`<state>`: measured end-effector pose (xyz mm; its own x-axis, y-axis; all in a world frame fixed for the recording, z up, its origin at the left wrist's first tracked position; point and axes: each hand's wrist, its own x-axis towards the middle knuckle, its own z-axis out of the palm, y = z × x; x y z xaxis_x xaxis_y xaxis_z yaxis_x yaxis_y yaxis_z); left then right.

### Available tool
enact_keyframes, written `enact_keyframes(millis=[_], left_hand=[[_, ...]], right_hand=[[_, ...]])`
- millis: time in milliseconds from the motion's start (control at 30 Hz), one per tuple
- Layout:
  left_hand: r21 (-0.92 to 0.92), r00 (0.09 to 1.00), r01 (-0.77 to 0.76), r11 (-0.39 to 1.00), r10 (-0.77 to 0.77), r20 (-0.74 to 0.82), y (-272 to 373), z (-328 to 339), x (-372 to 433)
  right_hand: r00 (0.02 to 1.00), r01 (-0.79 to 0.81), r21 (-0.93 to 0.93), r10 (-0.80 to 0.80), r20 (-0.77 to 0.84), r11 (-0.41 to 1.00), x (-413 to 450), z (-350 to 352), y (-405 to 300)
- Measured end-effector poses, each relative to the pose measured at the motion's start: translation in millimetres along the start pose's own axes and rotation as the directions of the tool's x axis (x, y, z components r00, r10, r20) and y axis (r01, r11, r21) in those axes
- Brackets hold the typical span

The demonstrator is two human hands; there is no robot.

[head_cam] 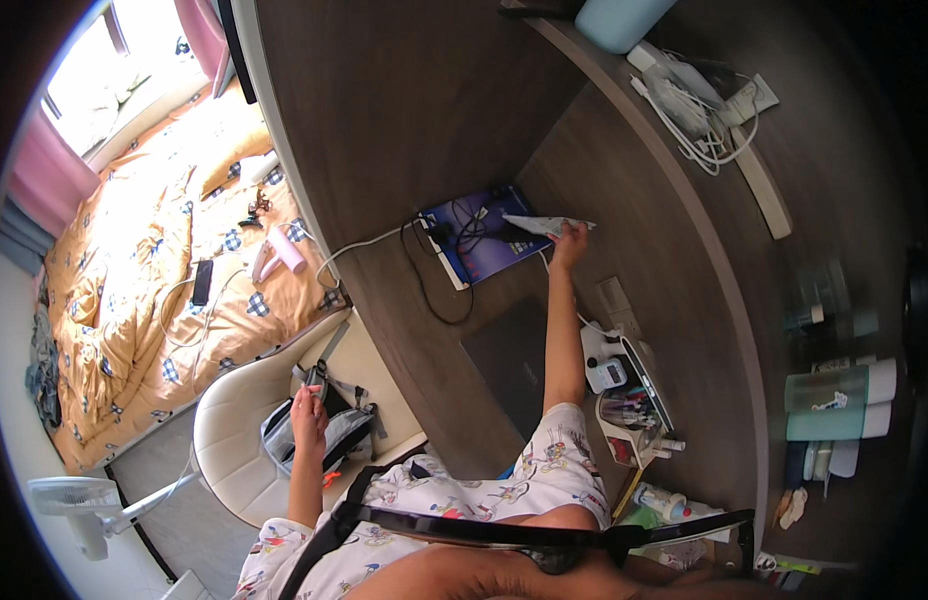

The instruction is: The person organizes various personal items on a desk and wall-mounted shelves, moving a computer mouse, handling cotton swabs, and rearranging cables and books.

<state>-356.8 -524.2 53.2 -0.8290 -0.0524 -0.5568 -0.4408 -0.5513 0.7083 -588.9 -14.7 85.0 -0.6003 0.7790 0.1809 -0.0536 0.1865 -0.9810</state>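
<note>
My right hand grips one end of a thin, flat, pale packet or folded paper, raised over the desk's back part. Beneath it lies a blue-purple book or flat box, with a tangle of black cable on top. My left hand is up in front of the cream padded chair, its fingers partly curled. Behind that hand, a grey backpack with straps rests on the seat. Whether the left fingers touch a strap cannot be made out.
A dark laptop lies on the desk. To its right are a white organizer with pens and a small digital timer. A shelf carries a power strip with white cables. At left are a bed and white fan.
</note>
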Motion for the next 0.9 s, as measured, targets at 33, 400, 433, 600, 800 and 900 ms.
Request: enact_keyframes(millis=[33, 400, 433, 600, 800, 900], left_hand=[[0.006, 1.0, -0.014, 1.0, 0.014, 0.027, -1.7, 1.7, 2.1], [0.395, 0.906, -0.11, 0.912, -0.071, 0.417, 33.9, 108.8, -29.8], [0.407, 0.873, -0.168, 0.898, -0.057, 0.485, 42.0, 127.2, -44.4], [0.384, 0.705, -0.165, 0.909, -0.163, 0.69, 33.6, 141.1, -71.3], [0.487, 0.651, -0.145, 0.861, -0.288, 0.703, 13.1, 130.8, -119.4], [0.548, 0.552, -0.417, 0.725, -0.277, 0.786, 7.1, 139.8, -157.3]], right_hand=[[0.998, -0.059, 0.186, 0.051, 0.046, 0.981, -9.9, -6.3, -9.4], [0.905, -0.171, 0.55, -0.09, 0.416, 0.818, -220.4, -96.4, -115.9], [0.902, -0.182, 0.536, -0.077, 0.425, 0.825, -237.0, -106.8, -121.2], [0.93, -0.172, 0.567, -0.058, 0.363, 0.805, -318.3, -160.9, -138.8], [0.954, -0.099, 0.368, -0.016, 0.299, 0.925, -404.5, -238.9, -147.5], [0.976, -0.054, 0.267, -0.006, 0.217, 0.962, -446.7, -278.2, -155.1]])
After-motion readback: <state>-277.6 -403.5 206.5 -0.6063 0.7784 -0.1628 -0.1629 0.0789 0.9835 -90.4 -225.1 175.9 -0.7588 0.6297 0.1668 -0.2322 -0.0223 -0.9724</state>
